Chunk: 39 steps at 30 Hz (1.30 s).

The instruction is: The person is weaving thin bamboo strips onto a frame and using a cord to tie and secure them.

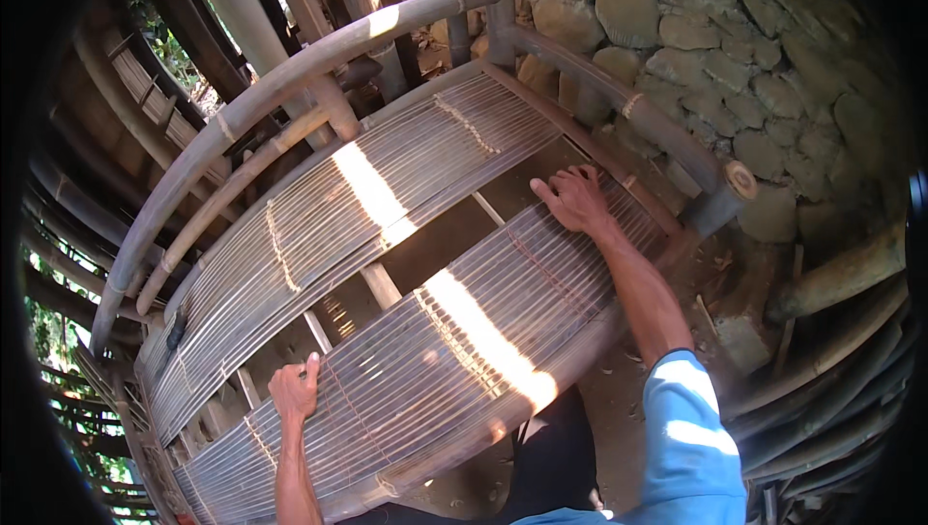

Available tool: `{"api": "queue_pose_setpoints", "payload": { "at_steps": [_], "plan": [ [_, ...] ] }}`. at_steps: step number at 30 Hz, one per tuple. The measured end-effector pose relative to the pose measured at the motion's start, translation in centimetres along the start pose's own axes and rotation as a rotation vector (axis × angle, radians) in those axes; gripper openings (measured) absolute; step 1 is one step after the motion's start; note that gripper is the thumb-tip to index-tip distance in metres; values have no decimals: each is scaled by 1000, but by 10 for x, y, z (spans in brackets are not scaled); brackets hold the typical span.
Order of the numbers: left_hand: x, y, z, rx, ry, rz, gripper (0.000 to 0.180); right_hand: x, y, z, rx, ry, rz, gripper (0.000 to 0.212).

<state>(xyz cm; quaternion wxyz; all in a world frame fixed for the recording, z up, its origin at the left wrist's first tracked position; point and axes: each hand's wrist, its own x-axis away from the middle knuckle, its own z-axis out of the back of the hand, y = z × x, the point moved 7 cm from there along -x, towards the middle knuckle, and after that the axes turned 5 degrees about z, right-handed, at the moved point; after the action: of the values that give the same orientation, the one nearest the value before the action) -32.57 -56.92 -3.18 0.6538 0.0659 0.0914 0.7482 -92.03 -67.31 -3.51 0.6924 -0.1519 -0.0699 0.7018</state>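
Observation:
A bamboo bench has two panels of thin bamboo slats bound with cord: a far slat panel (319, 201) and a near slat panel (387, 399). An open gap between them shows crosspieces (381, 285) beneath. My left hand (294, 390) is closed over the near panel's far edge toward its left end, thumb sticking up. At the right end my right hand (575, 201) grips the same edge, its fingers curled and thumb out to the left. The fingertips of my left hand are hidden. A dark object (176, 329) rests at the far panel's left end.
A curved bamboo backrest rail (290, 71) runs along the far side, and a thick armrest pole (667, 133) borders the right. Behind stands a stone wall (677, 32). Bamboo poles (831, 370) are stacked at the lower right.

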Motion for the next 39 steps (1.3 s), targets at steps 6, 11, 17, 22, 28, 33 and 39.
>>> {"api": "queue_pose_setpoints", "payload": {
  "at_steps": [6, 11, 17, 22, 28, 33, 39],
  "plan": [
    [1, 9, 3, 15, 41, -43, 61, 12, -13, 15, -283, 15, 110, 53],
    [-4, 3, -6, 47, 11, -34, 58, -3, -45, 5, -407, -25, 303, 23],
    [0, 9, 5, 93, -1, -4, 60, 5, -74, 43, -644, 213, 205, 11],
    [-2, 10, 4, 137, 17, -18, 62, 28, -54, 39, -536, 80, 211, 24],
    [-3, 3, 2, 121, -21, 15, 64, 29, -71, 28, -80, 44, 296, 36],
    [-4, 7, 2, 140, 19, -22, 63, 35, -93, 18, -45, 138, 533, 18],
    [-1, -5, 5, 152, 3, 53, 62, 136, -227, 21, -657, -250, 691, 12]
  ]
}}
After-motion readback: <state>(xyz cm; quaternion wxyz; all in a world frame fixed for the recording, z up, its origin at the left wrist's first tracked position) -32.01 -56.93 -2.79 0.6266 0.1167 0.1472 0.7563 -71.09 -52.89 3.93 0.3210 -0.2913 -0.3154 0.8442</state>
